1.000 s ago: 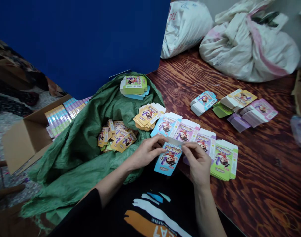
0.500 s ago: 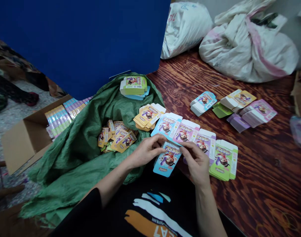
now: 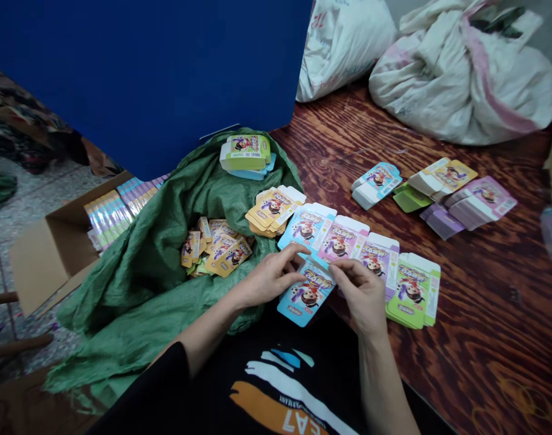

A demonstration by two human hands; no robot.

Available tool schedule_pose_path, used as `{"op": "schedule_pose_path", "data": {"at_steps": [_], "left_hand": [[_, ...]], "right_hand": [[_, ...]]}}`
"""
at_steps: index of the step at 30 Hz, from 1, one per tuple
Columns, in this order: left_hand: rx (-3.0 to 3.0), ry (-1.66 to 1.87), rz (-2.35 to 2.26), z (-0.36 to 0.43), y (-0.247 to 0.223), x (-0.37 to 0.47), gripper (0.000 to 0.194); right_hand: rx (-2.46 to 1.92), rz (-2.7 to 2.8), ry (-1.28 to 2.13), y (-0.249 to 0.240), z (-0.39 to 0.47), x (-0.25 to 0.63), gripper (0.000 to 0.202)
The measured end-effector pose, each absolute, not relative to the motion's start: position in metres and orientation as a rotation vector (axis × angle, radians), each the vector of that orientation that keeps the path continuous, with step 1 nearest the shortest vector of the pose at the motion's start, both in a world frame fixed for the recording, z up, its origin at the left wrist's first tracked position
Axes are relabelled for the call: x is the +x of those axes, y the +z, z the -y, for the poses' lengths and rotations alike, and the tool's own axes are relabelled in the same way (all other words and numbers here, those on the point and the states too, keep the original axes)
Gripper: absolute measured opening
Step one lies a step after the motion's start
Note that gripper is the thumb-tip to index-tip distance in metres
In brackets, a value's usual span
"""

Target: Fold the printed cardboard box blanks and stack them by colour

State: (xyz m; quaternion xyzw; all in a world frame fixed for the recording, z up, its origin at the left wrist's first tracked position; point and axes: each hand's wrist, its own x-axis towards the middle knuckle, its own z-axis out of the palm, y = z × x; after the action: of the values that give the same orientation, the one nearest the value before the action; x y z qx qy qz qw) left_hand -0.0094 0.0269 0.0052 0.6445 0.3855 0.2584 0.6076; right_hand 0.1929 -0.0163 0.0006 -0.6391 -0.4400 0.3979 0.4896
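Observation:
A small blue card box (image 3: 307,296) with a cartoon print is held between my two hands above my lap. My left hand (image 3: 273,275) pinches its upper left edge, and my right hand (image 3: 360,293) grips the upper right corner by the top flap. Just beyond, along the table edge, lie flat box blanks in stacks: blue (image 3: 307,223), pink (image 3: 342,238), purple (image 3: 378,257) and green (image 3: 412,290). A yellow stack (image 3: 272,208) rests at their left end. Inside a green woven sack (image 3: 153,308) to my left sits a heap of yellow boxes (image 3: 224,248).
More stacks, blue (image 3: 376,181), yellow (image 3: 446,175) and pink (image 3: 484,196), lie farther back on the wooden table (image 3: 475,290). White sacks (image 3: 461,78) stand behind. A blue panel (image 3: 167,78) rises ahead. An open carton (image 3: 44,266) of wrapped packs is at floor level left.
The view has shifted slightly. The blue box stays between my hands, its top flap now standing more visibly open.

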Motion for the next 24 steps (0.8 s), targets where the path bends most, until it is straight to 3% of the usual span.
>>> {"op": "schedule_pose_path", "data": {"at_steps": [17,24], "left_hand": [[1.286,0.627,-0.817,-0.024,-0.01,-0.015,0.057],[1.267,0.678,-0.801,-0.023,-0.006,-0.011,0.058]], "right_hand": [[-1.447,1.466,1.085,0.008,0.013,0.207,0.02],[-1.358,1.504,0.771,0.008,0.026,0.192,0.013]]}}
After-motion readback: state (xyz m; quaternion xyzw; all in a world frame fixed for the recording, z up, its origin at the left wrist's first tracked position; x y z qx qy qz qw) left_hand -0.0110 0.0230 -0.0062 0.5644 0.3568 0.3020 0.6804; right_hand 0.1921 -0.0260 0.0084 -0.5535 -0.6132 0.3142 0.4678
